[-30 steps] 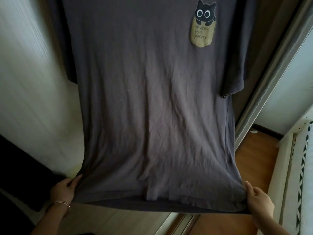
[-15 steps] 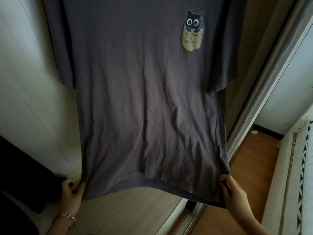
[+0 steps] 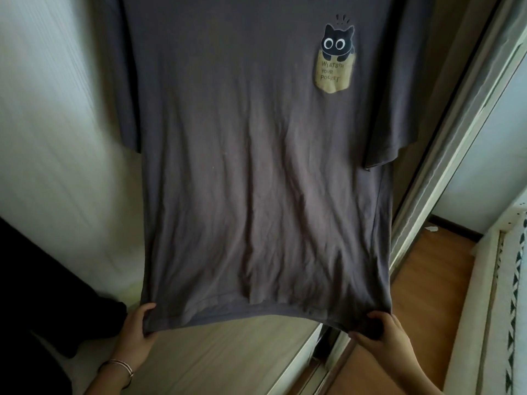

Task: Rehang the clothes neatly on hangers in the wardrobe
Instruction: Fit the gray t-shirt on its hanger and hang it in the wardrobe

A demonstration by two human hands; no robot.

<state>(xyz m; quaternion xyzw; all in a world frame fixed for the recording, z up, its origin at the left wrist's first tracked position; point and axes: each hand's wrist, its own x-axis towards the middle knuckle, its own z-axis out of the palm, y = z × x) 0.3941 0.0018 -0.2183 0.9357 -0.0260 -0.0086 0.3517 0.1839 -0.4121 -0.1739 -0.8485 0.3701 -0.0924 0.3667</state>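
The left hand (image 3: 139,329), a bracelet (image 3: 119,366) on its wrist, pinches one bottom corner of the shirt (image 3: 256,181). The right hand (image 3: 382,334) grips the other corner. The grey shirt hangs spread between them, top out of view, with a cat print (image 3: 336,58) high up. The floor (image 3: 427,280) is wooden.

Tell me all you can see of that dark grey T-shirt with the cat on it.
The dark grey short-sleeved T-shirt looks like soft, lightly creased knit. It hangs front-on, its top beyond the frame, so no hanger shows. A print of a black cat in a tan pocket sits on its chest. The left hand and right hand grip the hem's corners, stretching it wide.
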